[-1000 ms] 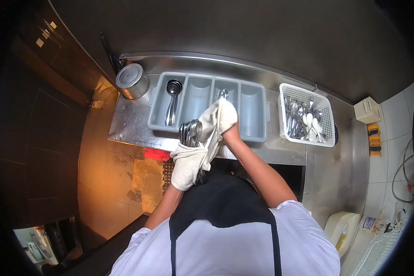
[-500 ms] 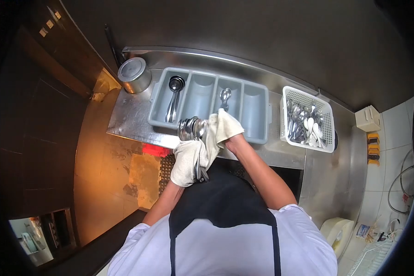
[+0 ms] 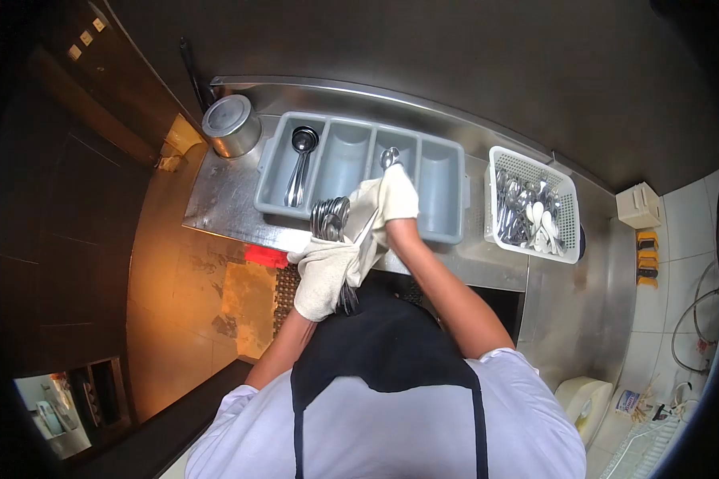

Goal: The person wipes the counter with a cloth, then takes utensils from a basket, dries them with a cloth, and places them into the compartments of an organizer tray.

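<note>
My left hand, covered in white cloth, is closed round a bunch of metal spoons. Their bowls point up and away, and the dark handle ends stick out below the hand. My right hand grips the white cloth, which stretches across to the left hand; the fingers are hidden by it. It reaches over the third compartment of a grey cutlery tray. Just beyond the right hand, a few spoons show in that compartment; whether the hand touches them I cannot tell. Black-bowled ladles lie in the leftmost compartment.
A white perforated basket of mixed cutlery, some white spoons among it, stands right of the tray on the steel counter. A lidded metal canister is at the left. The counter's back edge meets a dark wall.
My right hand has moved forward, further over the third compartment, with the cloth. The spoon bunch in my left hand has tilted more upright and its bowls sit closer together.
</note>
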{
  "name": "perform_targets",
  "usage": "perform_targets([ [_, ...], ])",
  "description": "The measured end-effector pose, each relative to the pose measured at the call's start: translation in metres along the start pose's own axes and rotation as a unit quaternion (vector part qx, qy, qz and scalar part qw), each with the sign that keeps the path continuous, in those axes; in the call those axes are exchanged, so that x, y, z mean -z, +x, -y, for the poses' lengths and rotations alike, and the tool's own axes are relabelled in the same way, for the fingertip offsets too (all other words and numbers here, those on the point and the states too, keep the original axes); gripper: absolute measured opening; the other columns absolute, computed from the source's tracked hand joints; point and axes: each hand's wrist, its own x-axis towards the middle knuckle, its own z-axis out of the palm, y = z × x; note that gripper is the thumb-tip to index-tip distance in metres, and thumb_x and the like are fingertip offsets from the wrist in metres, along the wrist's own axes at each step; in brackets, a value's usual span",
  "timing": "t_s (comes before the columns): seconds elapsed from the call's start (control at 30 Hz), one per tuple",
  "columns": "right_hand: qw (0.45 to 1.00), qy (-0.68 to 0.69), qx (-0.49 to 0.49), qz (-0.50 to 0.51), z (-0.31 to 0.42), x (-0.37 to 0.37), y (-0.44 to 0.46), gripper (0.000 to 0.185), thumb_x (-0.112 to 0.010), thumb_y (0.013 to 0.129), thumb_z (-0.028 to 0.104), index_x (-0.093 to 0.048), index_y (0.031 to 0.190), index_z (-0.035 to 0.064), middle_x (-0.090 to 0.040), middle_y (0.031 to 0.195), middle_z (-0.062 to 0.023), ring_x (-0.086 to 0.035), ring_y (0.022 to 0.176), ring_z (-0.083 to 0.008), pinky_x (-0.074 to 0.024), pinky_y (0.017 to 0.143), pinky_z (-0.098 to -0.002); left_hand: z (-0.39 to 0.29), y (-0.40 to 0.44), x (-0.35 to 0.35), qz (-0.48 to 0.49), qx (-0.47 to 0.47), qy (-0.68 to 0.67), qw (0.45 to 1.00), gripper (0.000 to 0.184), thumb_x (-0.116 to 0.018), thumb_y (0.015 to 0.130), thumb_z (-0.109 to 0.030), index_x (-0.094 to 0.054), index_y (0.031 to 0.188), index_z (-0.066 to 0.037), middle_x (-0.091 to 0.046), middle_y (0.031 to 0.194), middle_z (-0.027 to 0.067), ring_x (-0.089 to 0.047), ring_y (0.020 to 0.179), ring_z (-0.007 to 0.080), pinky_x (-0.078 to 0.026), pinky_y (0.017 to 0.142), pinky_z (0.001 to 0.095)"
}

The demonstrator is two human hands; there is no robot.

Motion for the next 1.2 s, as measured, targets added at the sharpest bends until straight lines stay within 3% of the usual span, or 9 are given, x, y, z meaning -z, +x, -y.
perform_targets([
  [0.13,0.857,-0.433,0.280,-0.013,-0.050,-0.001,-0.024,0.036,-0.051,0.107,0.036,-0.061,0.122,0.0045,-0.066,0.098,-0.0071,-0.065,0.083,-0.0174,-0.0533,0.071,-0.0311,-0.019,-0.006,-0.035,-0.086,0.003,0.014,0.996,0.023,-0.052,0.098,-0.006,-0.049,0.075,-0.008,-0.046,0.075,-0.0035,-0.047,0.067,0.0095,-0.041,0.060,0.0270],
  [0.2,0.982,-0.152,-0.077,0.077,-0.034,0.013,-0.052,0.036,-0.050,0.108,0.036,-0.061,0.122,0.0051,-0.067,0.104,-0.0062,-0.066,0.088,-0.0164,-0.0542,0.074,-0.0313,-0.018,-0.006,-0.023,-0.052,-0.111,0.234,0.964,0.021,-0.051,0.100,-0.007,-0.052,0.079,-0.008,-0.046,0.075,-0.0039,-0.048,0.067,0.0090,-0.042,0.060,0.0269],
  [0.43,0.975,-0.192,-0.086,0.074,0.004,0.022,-0.003,0.034,-0.058,0.103,0.038,-0.066,0.108,0.0055,-0.069,0.104,-0.0085,-0.070,0.095,-0.0204,-0.0582,0.085,-0.0380,0.024,0.003,0.016,0.012,-0.060,-0.016,0.998,0.017,-0.047,0.106,-0.015,-0.053,0.090,-0.013,-0.046,0.080,-0.0037,-0.048,0.071,0.0085,-0.043,0.065,0.0246],
  [0.5,0.778,-0.565,0.115,0.248,-0.016,0.025,0.013,0.034,-0.061,0.101,0.035,-0.066,0.109,0.0020,-0.068,0.109,-0.0087,-0.068,0.099,-0.0207,-0.0550,0.089,-0.0384,0.014,-0.002,0.004,-0.011,-0.096,0.100,0.990,0.017,-0.049,0.105,-0.014,-0.056,0.091,-0.011,-0.051,0.081,-0.0019,-0.051,0.072,0.0093,-0.046,0.069,0.0256],
  [0.57,0.331,-0.826,0.298,0.346,0.009,-0.032,-0.028,0.038,-0.067,0.097,0.029,-0.066,0.116,-0.0035,-0.067,0.117,-0.0091,-0.065,0.105,-0.0190,-0.0501,0.097,-0.0376,-0.001,-0.003,-0.015,-0.031,-0.136,0.159,0.977,0.011,-0.053,0.099,-0.013,-0.059,0.089,-0.010,-0.056,0.082,0.0018,-0.056,0.075,0.0137,-0.049,0.074,0.0290],
  [0.63,0.882,-0.333,0.166,0.289,-0.016,0.009,-0.049,0.023,-0.068,0.090,0.019,-0.075,0.096,-0.0016,-0.073,0.105,-0.0226,-0.070,0.102,-0.0245,-0.0532,0.086,-0.0361,-0.009,0.000,-0.014,-0.017,-0.203,0.392,0.897,0.004,-0.058,0.088,-0.013,-0.061,0.087,-0.010,-0.062,0.084,0.0056,-0.062,0.081,0.0196,-0.049,0.076,0.0323],
  [0.87,0.805,-0.512,0.196,0.227,0.017,0.015,-0.031,0.026,-0.068,0.091,0.018,-0.072,0.107,-0.0025,-0.076,0.091,-0.0182,-0.075,0.084,-0.0230,-0.0555,0.076,-0.0357,-0.032,-0.005,-0.023,0.031,-0.243,0.574,0.781,0.008,-0.054,0.089,-0.009,-0.059,0.082,-0.011,-0.059,0.079,0.0036,-0.061,0.076,0.0166,-0.049,0.068,0.0302],
  [1.0,0.863,-0.424,0.260,0.093,0.018,0.014,-0.022,0.024,-0.064,0.095,0.017,-0.073,0.104,-0.0035,-0.076,0.089,-0.0155,-0.073,0.083,-0.0214,-0.0554,0.073,-0.0363,-0.011,-0.006,-0.009,-0.014,-0.178,0.902,0.393,0.014,-0.050,0.092,-0.006,-0.056,0.080,-0.011,-0.054,0.074,0.0013,-0.057,0.070,0.0132,-0.048,0.062,0.0283],
  [1.2,0.975,-0.185,0.097,0.082,-0.042,0.015,-0.055,0.041,-0.057,0.105,0.026,-0.054,0.134,-0.0021,-0.065,0.121,-0.0057,-0.064,0.099,-0.0148,-0.0514,0.083,-0.0305,0.023,-0.010,0.005,-0.047,-0.080,0.459,0.884,0.008,-0.054,0.093,-0.003,-0.060,0.097,-0.007,-0.061,0.093,0.0025,-0.059,0.084,0.0144,-0.048,0.070,0.0300],
])
